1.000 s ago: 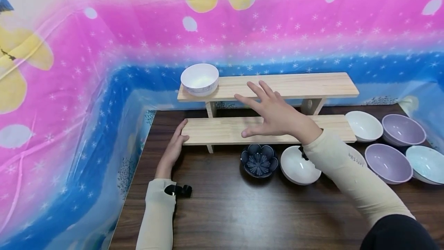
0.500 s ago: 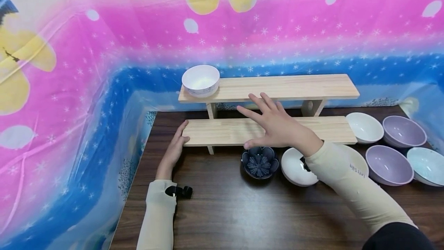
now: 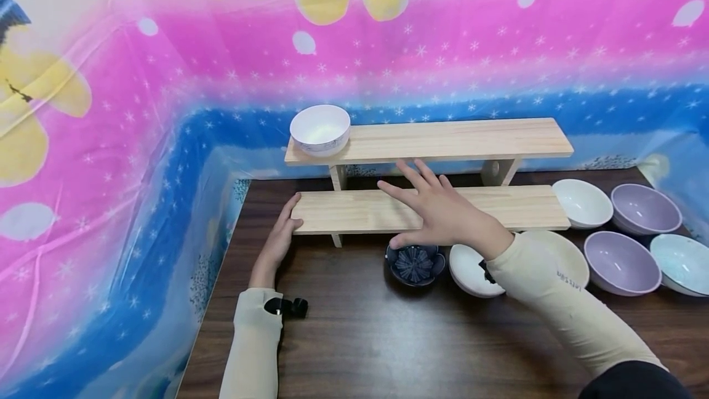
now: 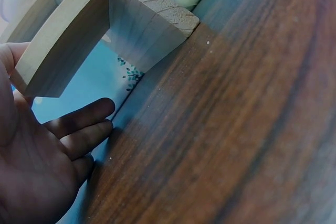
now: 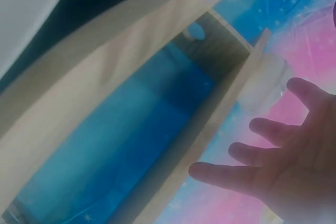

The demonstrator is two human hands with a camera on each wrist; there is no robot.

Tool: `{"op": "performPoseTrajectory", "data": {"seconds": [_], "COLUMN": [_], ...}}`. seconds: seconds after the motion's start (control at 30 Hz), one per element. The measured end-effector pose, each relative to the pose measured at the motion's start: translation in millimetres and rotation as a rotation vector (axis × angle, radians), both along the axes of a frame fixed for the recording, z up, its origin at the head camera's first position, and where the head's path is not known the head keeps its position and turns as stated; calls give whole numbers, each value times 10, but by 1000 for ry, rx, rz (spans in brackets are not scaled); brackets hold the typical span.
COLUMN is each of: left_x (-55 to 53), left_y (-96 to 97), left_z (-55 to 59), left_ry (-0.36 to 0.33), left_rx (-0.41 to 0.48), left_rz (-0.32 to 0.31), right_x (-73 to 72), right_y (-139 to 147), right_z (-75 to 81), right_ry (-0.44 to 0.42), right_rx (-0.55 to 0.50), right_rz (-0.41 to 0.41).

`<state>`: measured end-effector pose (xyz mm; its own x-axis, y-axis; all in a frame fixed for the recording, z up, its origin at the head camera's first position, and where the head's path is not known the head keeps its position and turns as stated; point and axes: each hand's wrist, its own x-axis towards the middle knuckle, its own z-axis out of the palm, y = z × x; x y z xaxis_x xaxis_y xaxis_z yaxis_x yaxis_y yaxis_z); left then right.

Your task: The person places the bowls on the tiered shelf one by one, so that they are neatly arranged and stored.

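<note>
A two-step wooden stand has a lower shelf [image 3: 338,211] and a raised upper shelf [image 3: 460,137]. My left hand [image 3: 277,239] holds the left end of the lower shelf; in the left wrist view thumb and forefinger sit about the board's corner [image 4: 47,77], other fingers extended. With fingers spread and nothing in it, my right hand [image 3: 443,217] hovers over the middle of the lower shelf. Its thumb overlaps the dark flower-shaped bowl [image 3: 415,268] in front. A white patterned bowl [image 3: 320,131] stands at the upper shelf's left end.
Right of the dark bowl are a white bowl [image 3: 471,273] and a cream bowl [image 3: 565,257] partly behind the right forearm. Farther right stand another white bowl [image 3: 581,202], two purple bowls [image 3: 620,263] and a pale blue bowl [image 3: 681,266]. A patterned cloth [image 3: 443,66] hangs behind the table.
My right hand has come down from the upper shelf's front edge toward the dark bowl, fingers still spread. The left hand stays at the lower shelf's end.
</note>
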<state>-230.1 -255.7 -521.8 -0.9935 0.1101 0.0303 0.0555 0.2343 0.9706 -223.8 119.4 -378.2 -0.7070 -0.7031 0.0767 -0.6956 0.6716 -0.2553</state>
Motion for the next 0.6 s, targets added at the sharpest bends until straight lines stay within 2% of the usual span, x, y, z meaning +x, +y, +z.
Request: {"op": "performPoseTrajectory", "data": {"seconds": [0.4,0.6], "left_x": [4,14], "left_y": [12,9], "left_z": [35,16], "left_ry": [5,15], "left_rx": [7,11], "left_rz": [-4,-14], "right_x": [62,96], "right_y": [-12,-28], "right_z": [-169,-239], "right_ry": [-43,-58], "right_rx": [3,-6], "right_rz": [15,13]}}
